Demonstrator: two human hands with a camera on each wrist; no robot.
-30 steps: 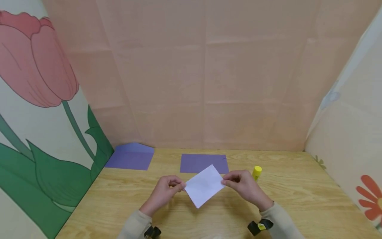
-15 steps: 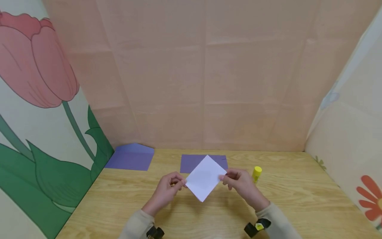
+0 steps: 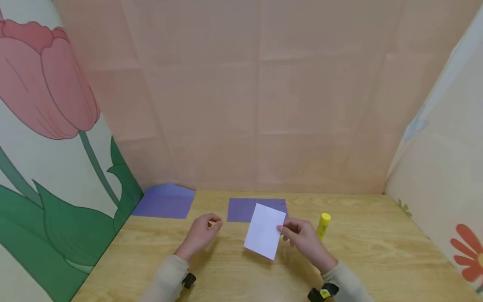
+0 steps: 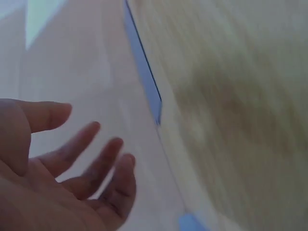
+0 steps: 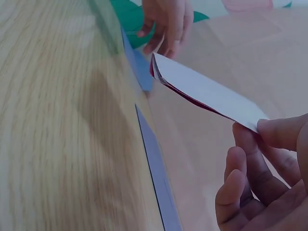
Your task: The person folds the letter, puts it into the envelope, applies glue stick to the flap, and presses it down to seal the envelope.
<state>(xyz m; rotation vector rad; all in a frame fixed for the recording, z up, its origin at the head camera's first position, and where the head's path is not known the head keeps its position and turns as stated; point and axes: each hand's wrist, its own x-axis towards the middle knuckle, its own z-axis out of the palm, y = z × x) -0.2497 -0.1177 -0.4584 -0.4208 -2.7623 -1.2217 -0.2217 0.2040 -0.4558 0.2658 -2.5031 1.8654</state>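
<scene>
Between thumb and fingers, my right hand (image 3: 303, 239) pinches the right edge of a folded white paper (image 3: 265, 231), held tilted above the table. In the right wrist view the folded paper (image 5: 207, 91) shows red between its layers. My left hand (image 3: 201, 235) hovers to the left of the paper, apart from it. Seen in the left wrist view, the left hand (image 4: 72, 178) has loosely bent fingers with nothing between them. Behind the paper lies a purple envelope (image 3: 241, 209), partly covered by it in the head view.
A second purple envelope (image 3: 164, 207), its flap raised, lies at the table's back left. A yellow glue stick (image 3: 323, 225) stands right of my right hand. The wooden table (image 3: 362, 251) meets a pinkish backdrop (image 3: 256, 105) behind and printed panels at both sides.
The left hand has let go of the paper and drawn away to the left. Held by the right hand alone, the paper has turned to a more upright slant.
</scene>
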